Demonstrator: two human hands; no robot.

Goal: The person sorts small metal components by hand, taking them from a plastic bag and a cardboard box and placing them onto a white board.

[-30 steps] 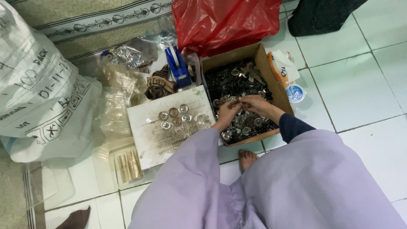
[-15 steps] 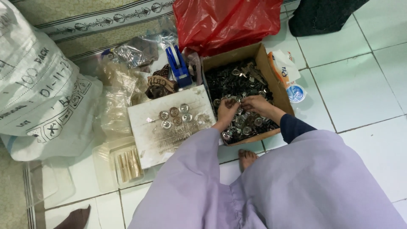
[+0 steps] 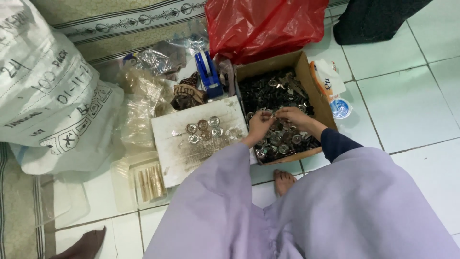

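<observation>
left hand (image 3: 259,125) and right hand (image 3: 293,116) over box (image 3: 306,79), fingers pinched on one small metal disc (image 3: 271,115) between them | discs (image 3: 280,141) heap in box, some on board (image 3: 177,144) | likely light, stiff, slick; pinch by rim

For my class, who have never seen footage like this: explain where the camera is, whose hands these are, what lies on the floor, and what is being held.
The camera sits on a person's head and looks down, so the lilac sleeves are their own. Both hands reach into a cardboard box full of small round metal pieces. The left hand and the right hand meet over the pile and pinch something small between them; it is too tiny to tell exactly what. Beside the box lies a white board with a few of the same round pieces laid out. Around it are a red plastic bag, a blue tape dispenser and a large white sack on the tiled floor.
</observation>
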